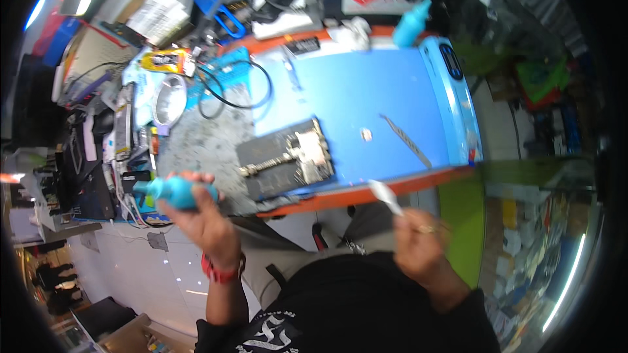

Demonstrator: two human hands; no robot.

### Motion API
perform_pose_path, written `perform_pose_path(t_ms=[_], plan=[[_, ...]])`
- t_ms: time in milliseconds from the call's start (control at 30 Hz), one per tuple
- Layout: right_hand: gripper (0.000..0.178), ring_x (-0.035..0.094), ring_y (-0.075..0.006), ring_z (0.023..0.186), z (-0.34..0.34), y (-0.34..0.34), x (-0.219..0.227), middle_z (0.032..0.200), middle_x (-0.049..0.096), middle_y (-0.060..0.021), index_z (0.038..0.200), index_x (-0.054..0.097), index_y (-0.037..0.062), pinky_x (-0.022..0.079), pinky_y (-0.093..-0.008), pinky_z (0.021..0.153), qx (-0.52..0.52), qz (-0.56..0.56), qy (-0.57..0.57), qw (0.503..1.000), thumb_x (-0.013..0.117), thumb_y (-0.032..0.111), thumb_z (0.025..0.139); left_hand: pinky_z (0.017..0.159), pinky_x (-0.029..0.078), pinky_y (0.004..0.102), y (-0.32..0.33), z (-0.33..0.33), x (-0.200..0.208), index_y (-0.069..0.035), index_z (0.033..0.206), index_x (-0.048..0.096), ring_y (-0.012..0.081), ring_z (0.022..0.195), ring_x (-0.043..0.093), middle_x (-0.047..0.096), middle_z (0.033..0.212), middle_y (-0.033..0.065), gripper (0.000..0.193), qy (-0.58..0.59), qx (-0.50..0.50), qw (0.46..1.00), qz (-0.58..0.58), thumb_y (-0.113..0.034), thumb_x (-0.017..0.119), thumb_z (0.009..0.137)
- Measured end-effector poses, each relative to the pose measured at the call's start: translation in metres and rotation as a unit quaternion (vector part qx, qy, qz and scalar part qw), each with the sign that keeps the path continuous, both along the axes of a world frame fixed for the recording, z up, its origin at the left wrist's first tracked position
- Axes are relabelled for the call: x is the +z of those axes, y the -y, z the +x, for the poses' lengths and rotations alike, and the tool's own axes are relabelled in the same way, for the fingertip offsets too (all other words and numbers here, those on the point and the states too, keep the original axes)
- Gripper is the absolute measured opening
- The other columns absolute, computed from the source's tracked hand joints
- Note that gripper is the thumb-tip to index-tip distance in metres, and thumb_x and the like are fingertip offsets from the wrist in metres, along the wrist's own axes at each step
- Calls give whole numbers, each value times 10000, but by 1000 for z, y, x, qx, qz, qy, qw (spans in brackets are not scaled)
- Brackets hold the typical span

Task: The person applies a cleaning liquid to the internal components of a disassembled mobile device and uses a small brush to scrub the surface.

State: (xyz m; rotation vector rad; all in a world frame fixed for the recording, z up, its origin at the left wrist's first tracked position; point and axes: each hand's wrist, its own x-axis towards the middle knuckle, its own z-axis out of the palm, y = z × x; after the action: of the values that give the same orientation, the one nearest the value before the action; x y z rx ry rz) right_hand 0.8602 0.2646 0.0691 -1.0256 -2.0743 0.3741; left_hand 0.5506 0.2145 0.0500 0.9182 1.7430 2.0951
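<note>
My left hand (208, 219) is wrapped round a teal squeeze bottle (176, 193), tipped on its side with its nozzle toward the left. Above my lap, my right hand (420, 242) pinches a white strip (384, 195), perhaps tissue; blur hides its exact kind. Between the hands lies a dark flat electronic device (271, 173) with bare metal parts showing, near the front edge of the bench. Tweezers (407, 142) rest on the blue work mat (353, 91), and a small pale piece (366, 134) sits to their left.
A second teal bottle (412, 23) stands at the mat's far right, by a light blue device (454, 101). Black cable (269, 85) loops over the left half, near a white round dish (169, 100) and a yellow packet (167, 61). Clutter fills the back and left.
</note>
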Motion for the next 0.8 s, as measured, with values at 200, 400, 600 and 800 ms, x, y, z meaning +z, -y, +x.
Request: perform_pose_path(t_ms=[200,400,600,800], plan=[[111,574,-161,606,46,17,-1,736,633,-57,1030,676,-1,442,-328,580,-103,-149,-61,982,600,59,1084,750,549,284,7,-38,0,-48,1405,468,140,1016,650,611,1205,64,319,-17,13,995,-96,-181,595,1144],[98,608,-235,603,17,-6,-1,740,649,-97,1077,666,13,456,-370,582,-41,-191,-68,978,583,60,1096,842,517,259,-2,-11,17,-28,1452,425,96,997,596,619,1181,63,423,-41,-108,985,-126,-133,652,1110],[82,682,-382,616,-33,-12,-2,782,675,-169,1096,646,8,518,-465,564,17,-163,1,987,636,88,1079,967,523,393,-26,3,-7,25,1424,493,233,1072,639,650,1193,148,490,-153,-83,971,-165,-180,743,1056],[77,679,-339,564,-62,-20,-20,800,675,-148,1042,642,6,519,-445,490,34,-13,65,997,690,63,1026,984,517,392,-37,2,-20,31,1425,490,249,1087,643,655,1206,159,506,-178,-54,970,-157,-143,763,1036]])
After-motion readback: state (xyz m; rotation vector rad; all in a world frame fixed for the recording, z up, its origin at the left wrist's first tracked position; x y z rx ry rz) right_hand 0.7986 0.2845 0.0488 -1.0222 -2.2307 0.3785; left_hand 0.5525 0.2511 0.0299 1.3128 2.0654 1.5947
